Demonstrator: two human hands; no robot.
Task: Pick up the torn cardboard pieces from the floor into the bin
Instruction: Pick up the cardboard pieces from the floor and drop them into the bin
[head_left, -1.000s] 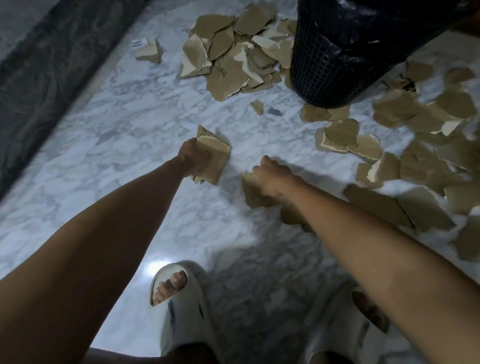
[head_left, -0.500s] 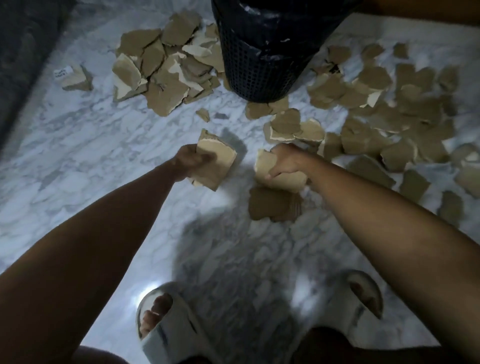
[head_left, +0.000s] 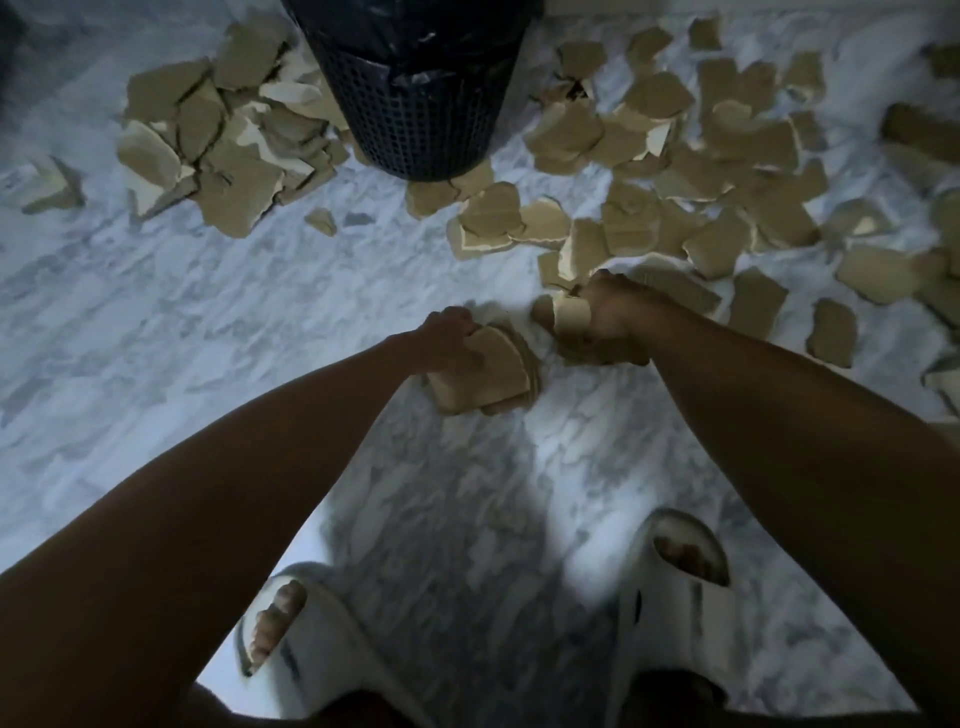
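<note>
Slippers (head_left: 680, 597) below, marble floor (head_left: 156, 322) around.

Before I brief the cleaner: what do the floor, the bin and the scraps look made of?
Floor: polished marble or a lookalike, grey-veined and glossy. Bin: probably dark plastic, grid-mesh wall, black bag inside. Scraps: matte brown cardboard with pale torn edges.

The floor (head_left: 156, 322) is white marble with grey veining. A dark mesh bin (head_left: 421, 104) stands on it at the far centre. Torn cardboard pieces lie in a heap (head_left: 218, 150) left of the bin and in a wider scatter (head_left: 691, 171) to its right. Two small scraps (head_left: 322, 221) lie apart near the heap. Two white slides (head_left: 680, 608) stand on the near floor.
</note>
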